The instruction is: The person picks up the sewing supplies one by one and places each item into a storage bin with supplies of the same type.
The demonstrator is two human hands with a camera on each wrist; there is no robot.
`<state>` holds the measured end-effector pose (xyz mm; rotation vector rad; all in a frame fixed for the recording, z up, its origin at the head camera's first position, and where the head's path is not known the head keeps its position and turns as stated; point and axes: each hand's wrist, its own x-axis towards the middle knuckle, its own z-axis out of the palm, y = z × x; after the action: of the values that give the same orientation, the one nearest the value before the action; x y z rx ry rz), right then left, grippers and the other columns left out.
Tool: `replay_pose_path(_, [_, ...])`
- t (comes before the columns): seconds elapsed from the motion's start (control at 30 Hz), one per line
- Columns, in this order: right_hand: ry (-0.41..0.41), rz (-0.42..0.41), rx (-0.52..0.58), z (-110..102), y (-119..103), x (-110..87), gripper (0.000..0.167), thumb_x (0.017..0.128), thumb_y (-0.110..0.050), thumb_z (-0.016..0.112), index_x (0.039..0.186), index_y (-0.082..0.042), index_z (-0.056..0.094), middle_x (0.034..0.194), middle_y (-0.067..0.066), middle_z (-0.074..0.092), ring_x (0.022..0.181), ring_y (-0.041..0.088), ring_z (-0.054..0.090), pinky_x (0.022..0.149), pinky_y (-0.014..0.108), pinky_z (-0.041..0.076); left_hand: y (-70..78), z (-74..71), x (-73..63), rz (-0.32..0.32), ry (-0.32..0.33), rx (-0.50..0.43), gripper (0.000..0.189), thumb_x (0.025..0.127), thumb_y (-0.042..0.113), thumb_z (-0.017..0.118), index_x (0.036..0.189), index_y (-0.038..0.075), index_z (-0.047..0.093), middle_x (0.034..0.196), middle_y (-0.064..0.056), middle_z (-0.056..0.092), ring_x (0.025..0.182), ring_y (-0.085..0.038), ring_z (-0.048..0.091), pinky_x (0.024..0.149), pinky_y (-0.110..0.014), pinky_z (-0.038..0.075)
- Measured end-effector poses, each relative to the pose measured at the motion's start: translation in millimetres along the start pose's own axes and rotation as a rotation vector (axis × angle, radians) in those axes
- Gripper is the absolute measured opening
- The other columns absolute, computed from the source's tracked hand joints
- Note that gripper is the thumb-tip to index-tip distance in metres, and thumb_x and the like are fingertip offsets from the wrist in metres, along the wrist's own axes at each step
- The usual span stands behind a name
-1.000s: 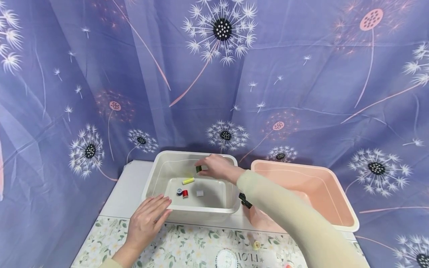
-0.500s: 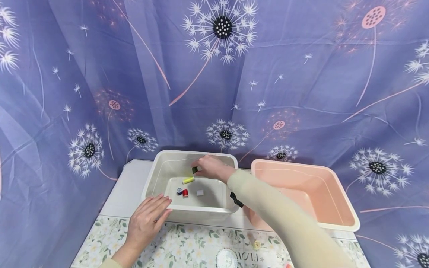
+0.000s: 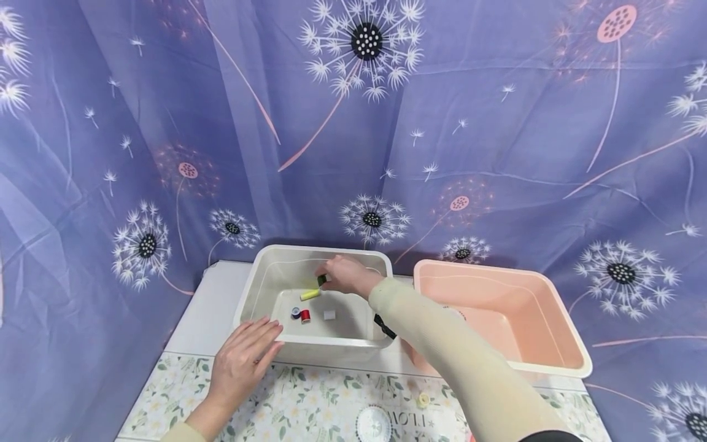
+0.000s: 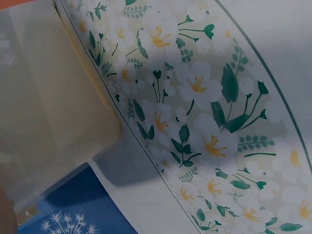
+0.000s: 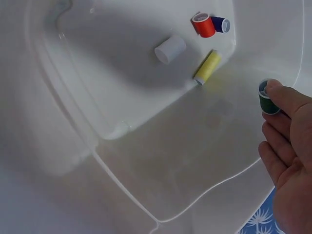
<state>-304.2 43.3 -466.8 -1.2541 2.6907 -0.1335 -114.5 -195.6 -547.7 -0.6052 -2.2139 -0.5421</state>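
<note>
My right hand (image 3: 347,274) is inside the grey-white plastic bin (image 3: 264,261) and pinches a dark green thread spool (image 5: 268,100) between thumb and fingers. On the bin's floor lie a yellow spool (image 5: 208,67), a red spool (image 5: 204,27), a blue spool (image 5: 222,24) and a white spool (image 5: 170,48). The red and blue ones sit side by side. The green spool is held above the floor, near the yellow one in the head view. My left hand (image 3: 243,356) rests with extended fingers on the bin's front left rim.
A pink bin (image 3: 497,319) stands to the right, partly behind my right sleeve. In front lies a floral tablecloth (image 3: 309,399) with a pale yellow spool (image 3: 423,400) and a round white doily-like shape (image 3: 374,423). A purple dandelion curtain (image 3: 353,135) hangs behind both bins.
My right hand, holding the green spool, has shifted slightly left within the grey bin. The left hand and the other spools have stayed put.
</note>
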Motion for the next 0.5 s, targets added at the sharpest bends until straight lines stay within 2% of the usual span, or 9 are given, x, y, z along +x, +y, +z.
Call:
replay_pose_path(0.1, [-0.014,0.008,-0.014,2.5,0.0,1.5,0.024,0.099,-0.024,0.08,0.12,-0.014,0.08,0.113,0.0,0.08,0.1,0.019,0.074,0.091,0.035,0.06,0.7,0.5,-0.8,-0.004,-0.001,0.001,0.05,0.111,0.049,0.053,0.116,0.009,0.082,0.117,-0.009,0.081,0.108,-0.034,0.077,0.129,-0.022,0.026])
replay_pose_path(0.37, [-0.039,0.017,-0.049,5.1,-1.5,7.3,0.026,0.098,-0.025,0.081,0.122,-0.014,0.08,0.117,0.001,0.079,0.103,0.021,0.073,0.094,0.035,0.059,-0.2,0.8,-1.2,-0.004,-0.005,-0.006,0.043,0.108,0.045,0.06,0.117,0.009,0.082,0.117,-0.009,0.081,0.109,-0.034,0.077,0.129,-0.023,0.027])
replay_pose_path(0.5, [-0.056,0.023,-0.066,4.6,-2.4,10.0,0.028,0.097,-0.026,0.082,0.123,-0.014,0.079,0.117,0.0,0.079,0.103,0.021,0.072,0.094,0.035,0.059,-0.3,0.9,-1.2,-0.012,-0.005,0.009,0.048,0.11,0.049,0.055,0.117,0.01,0.082,0.117,-0.008,0.081,0.11,-0.033,0.077,0.123,-0.033,0.042])
